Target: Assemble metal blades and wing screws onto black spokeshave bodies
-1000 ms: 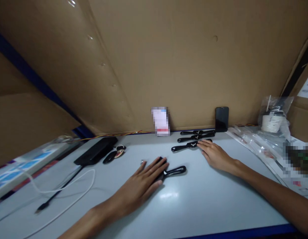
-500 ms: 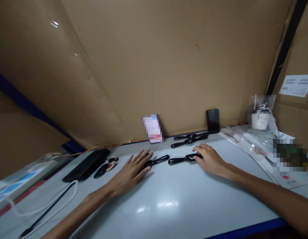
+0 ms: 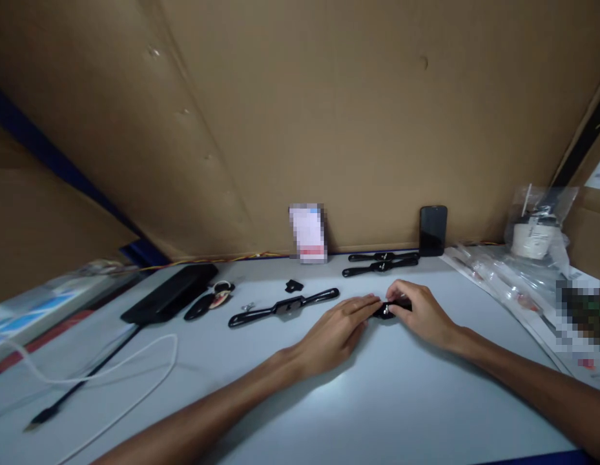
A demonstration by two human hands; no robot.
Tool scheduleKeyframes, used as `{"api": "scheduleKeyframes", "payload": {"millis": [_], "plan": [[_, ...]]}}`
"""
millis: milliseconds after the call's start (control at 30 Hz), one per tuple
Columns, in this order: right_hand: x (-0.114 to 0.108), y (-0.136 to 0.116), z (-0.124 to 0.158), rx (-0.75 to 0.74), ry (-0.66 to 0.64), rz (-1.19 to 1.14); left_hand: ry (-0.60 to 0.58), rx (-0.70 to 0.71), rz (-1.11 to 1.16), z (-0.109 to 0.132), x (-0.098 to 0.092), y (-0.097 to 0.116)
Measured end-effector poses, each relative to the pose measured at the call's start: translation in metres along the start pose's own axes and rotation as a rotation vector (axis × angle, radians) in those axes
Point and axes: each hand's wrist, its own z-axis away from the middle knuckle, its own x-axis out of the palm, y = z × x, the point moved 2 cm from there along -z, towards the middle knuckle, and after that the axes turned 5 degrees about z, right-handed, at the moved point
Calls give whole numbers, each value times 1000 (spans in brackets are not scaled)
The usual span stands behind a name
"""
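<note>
A: Where does the tool (image 3: 387, 315) lie?

B: Between the hands, on the tabletop (image 3: 358, 413), its long axis running roughly left to right. The left hand (image 3: 334, 330) covers its left end; the right hand (image 3: 420, 315) is over the other end.

A: Which hand is nearer?

B: Both seem to touch it, but the right fingers (image 3: 399, 289) are closer to the bright metal part (image 3: 385, 309) at its middle.

A: How do the fingers stand?

B: The right ones are curled, thumb and tips closed on the tool beside that metal. The left fingers (image 3: 368, 305) lie long and flat along the handle; whether they grip underneath, I cannot tell.

A: And the left tool (image 3: 289, 308)?

B: Untouched, just beyond the left hand, slanting so its right end is farther away. A small black plate (image 3: 294, 285) lies behind it, and metal bits (image 3: 248, 307) sit near its left handle.

A: What differs from half a second ago?

B: The left hand was spread over the left tool then; now it has crossed to the right one, hiding a handle that showed plainly. The right hand has stayed with its tool. The two rear tools (image 3: 381, 266) still lie near the dark phone (image 3: 433, 230).
</note>
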Motion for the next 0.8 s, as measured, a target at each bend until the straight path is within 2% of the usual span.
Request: {"api": "scheduleKeyframes", "payload": {"millis": [67, 233, 400, 567, 733, 800], "plan": [[-1, -4, 1, -8, 7, 26, 1, -8, 28, 4, 1, -2], [-1, -13, 6, -163, -28, 86, 4, -29, 49, 8, -2, -5], [0, -11, 7, -76, -21, 137, -14, 14, 43, 8, -3, -4], [1, -12, 7, -171, -60, 85, -42, 26, -6, 8, -3, -2], [1, -10, 6, -78, -27, 92, -35, 31, -19, 8, -3, -1], [1, -9, 6, -98, -37, 82, -41, 26, -27, 8, -3, -1]]}}
